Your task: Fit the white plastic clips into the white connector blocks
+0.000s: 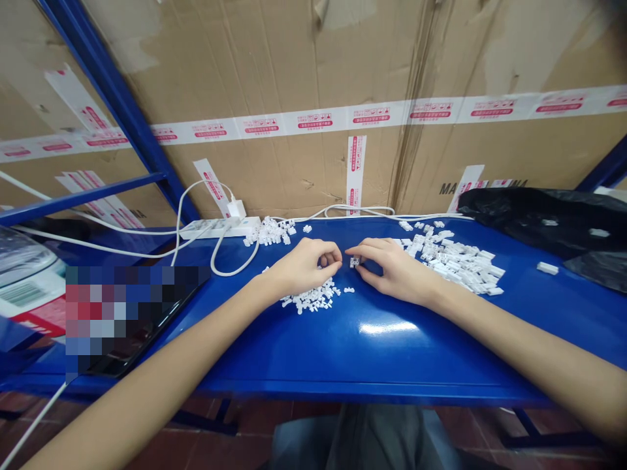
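the right hand (394,266) is pinching a white block (354,262) over the blue tabletop (304,365); the left hand (306,266) is curling its fingers just beside it, possibly gripping something, but i cannot tell. this block seems to be underway. many loose blocks (463,264) are lying at right, small white pieces (313,299) near the left hand; finished ones are not showing clearly.

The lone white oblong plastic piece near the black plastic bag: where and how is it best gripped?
Probably pinch the white oblong plastic piece by its long sides, mid-length, from above and the near side: it lies flat on the blue table, with the black bag behind.
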`<action>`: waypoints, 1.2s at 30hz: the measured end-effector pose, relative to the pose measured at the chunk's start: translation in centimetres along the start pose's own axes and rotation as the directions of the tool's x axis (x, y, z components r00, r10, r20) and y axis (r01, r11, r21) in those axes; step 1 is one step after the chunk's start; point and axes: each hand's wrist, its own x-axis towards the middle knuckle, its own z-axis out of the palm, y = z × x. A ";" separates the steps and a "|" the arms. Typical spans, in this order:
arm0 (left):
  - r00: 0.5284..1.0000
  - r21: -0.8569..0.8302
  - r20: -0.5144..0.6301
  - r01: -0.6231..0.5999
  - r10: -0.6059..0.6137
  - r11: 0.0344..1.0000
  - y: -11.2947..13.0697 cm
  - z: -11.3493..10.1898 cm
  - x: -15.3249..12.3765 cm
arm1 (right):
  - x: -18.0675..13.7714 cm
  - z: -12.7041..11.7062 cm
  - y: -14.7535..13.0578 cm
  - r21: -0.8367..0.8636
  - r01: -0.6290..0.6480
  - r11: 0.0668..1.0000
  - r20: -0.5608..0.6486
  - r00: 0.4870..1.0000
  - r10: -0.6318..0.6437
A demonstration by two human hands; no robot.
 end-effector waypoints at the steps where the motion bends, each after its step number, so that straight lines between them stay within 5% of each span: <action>1: 1.000 0.005 -0.013 -0.007 0.007 1.000 -0.1 0.0 0.0 | 0.0 0.0 0.0 0.000 0.002 1.000 0.001 1.000 -0.002; 7: 0.997 0.038 -0.060 -0.043 0.046 0.998 -0.6 0.1 0.2 | 0.0 -0.1 0.0 0.006 0.008 1.000 -0.003 1.000 -0.008; 14: 0.990 -0.149 -0.110 0.072 -0.089 0.986 -0.2 0.2 0.2 | 0.0 0.1 0.0 0.062 0.007 0.998 -0.059 0.998 -0.003; 36: 0.979 -0.454 -0.014 0.173 -0.201 0.874 0.1 0.7 0.4 | 0.1 0.3 -0.9 0.132 0.043 0.990 -0.154 0.988 -0.023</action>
